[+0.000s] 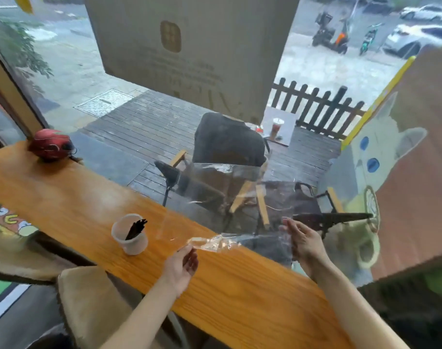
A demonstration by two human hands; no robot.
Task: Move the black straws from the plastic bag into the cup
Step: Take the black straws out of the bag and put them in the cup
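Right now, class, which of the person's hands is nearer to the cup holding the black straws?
Left. The left hand is just right of the cup, pinching the plastic bag; the right hand is farther right, at the bag's other end.

A bundle of black straws (pixel 136 229) leans inside the translucent white cup (pixel 130 235) standing upright on the tabletop (pixel 63 195), while the clear plastic bag (pixel 235 217), crumpled, is held raised to the cup's right.
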